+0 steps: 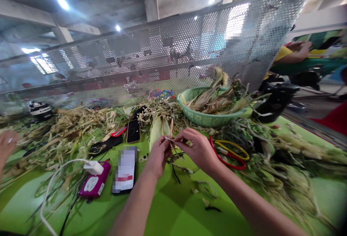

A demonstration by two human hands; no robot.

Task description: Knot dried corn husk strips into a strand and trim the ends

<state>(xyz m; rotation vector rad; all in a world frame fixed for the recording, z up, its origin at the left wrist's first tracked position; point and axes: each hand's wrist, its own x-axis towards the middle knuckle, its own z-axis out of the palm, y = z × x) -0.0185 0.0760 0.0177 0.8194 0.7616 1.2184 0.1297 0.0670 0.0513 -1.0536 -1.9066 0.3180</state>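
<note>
Above the green bench, the left hand and right hand meet, each in a narrow fingertip grip on a slim pale strip, possibly husk, though too small to be certain. Beyond them, right of centre, a green basket holds dried husks.

Site classification: workshop, apparently a shared hall for handwork. Identifying features: bare concrete beams and bright lamps overhead; a perforated metal partition behind a long green surface; heaped dry husks and leaves; a basket of husks; another person's arm beyond the partition's end
</note>
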